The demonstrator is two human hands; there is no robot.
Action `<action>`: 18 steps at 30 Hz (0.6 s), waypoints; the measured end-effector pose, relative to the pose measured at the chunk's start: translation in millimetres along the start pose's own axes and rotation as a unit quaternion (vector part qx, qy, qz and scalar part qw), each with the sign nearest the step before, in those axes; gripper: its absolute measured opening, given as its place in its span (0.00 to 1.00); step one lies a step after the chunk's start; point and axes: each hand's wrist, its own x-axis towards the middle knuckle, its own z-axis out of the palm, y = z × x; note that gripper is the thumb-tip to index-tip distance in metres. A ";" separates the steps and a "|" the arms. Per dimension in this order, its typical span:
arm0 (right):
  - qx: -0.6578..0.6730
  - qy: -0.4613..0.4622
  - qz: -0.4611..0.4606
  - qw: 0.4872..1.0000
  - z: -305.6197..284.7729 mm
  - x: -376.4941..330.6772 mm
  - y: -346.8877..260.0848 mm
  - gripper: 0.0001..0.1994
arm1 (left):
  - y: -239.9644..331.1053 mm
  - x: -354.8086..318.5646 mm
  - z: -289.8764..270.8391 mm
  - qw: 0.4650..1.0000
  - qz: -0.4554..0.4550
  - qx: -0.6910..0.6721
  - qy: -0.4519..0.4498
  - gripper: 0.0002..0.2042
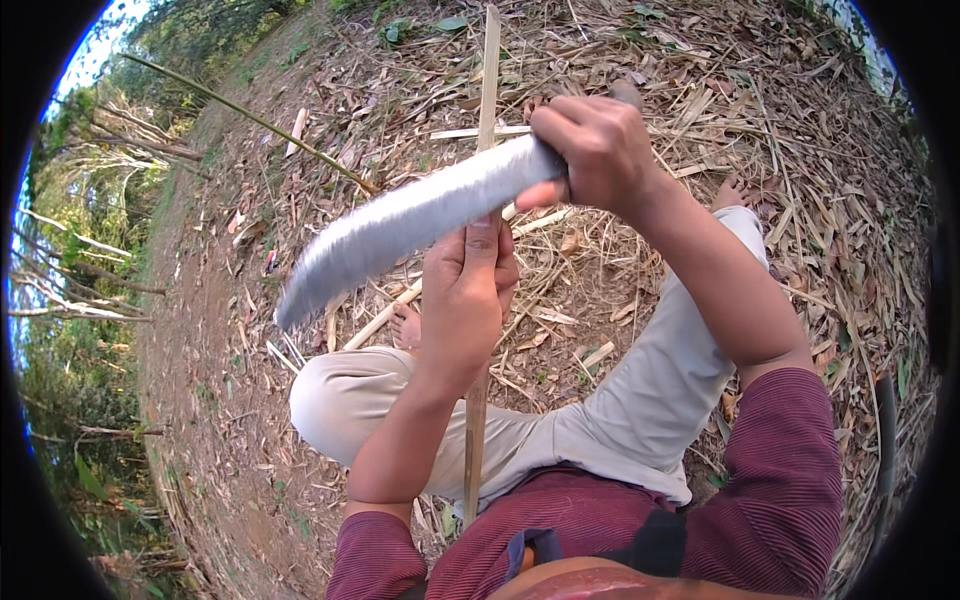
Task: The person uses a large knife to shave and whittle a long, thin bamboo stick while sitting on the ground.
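Note:
A long, pale split strip of wood or bamboo (489, 75) stands upright in the view, running from the far ground back toward my lap. My left hand (468, 285) is closed around its middle, with the thumb pointing up along it. Above that grip, my right hand (598, 145) holds a machete (400, 222) by its handle, which the fingers mostly cover. The broad, curved blade slants down to the left and passes in front of the strip, close above my left thumb. Whether its edge touches the strip I cannot tell. The blade is slightly blurred.
Dry leaves and pale shavings litter the ground (700, 100) around my bare feet. A thin green pole (250, 117) slants across the far left. Cut strips (385, 315) lie between my legs. Trees and bare branches (90, 240) stand at the left edge.

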 end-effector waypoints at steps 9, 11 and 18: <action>0.063 -0.118 0.374 0.918 -1.1 0.5 34.2 0.45 | 6.9 -2.8 -8.0 0.996 -0.025 -0.072 -0.046 0.17; 0.158 -0.149 0.485 0.847 3.0 2.9 22.5 0.43 | 17.8 1.8 -24.7 0.998 0.009 -0.065 -0.023 0.17; 0.346 -0.148 0.619 0.690 1.8 -6.9 4.2 0.39 | 190.7 7.5 -101.9 0.960 0.262 0.065 0.068 0.14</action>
